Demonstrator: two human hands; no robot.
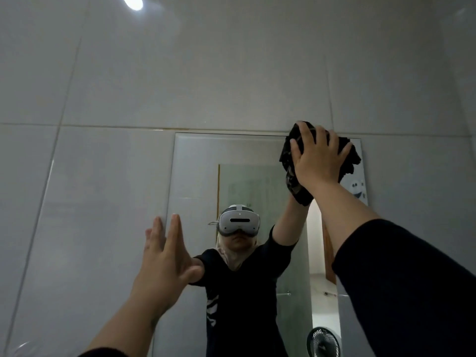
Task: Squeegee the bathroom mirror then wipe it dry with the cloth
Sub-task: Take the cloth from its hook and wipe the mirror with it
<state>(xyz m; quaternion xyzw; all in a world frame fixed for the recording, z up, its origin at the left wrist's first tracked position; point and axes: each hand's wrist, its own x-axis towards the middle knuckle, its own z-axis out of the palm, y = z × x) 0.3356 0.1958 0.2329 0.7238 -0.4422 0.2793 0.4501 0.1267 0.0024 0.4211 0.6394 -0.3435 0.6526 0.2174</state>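
The bathroom mirror (195, 161) hangs on a white tiled wall, tall and frameless. My right hand (318, 161) presses a crumpled black cloth (291, 184) flat against the mirror's top right corner. My left hand (164, 256) is open with fingers straight, resting against the mirror's left edge at mid height. It holds nothing. No squeegee is in view.
White wall tiles (103, 176) surround the mirror. The mirror reflects a person in a dark shirt wearing a white headset, a doorway, and a small black fan (323, 342) at the lower right. A ceiling light (133, 1) glares at top left.
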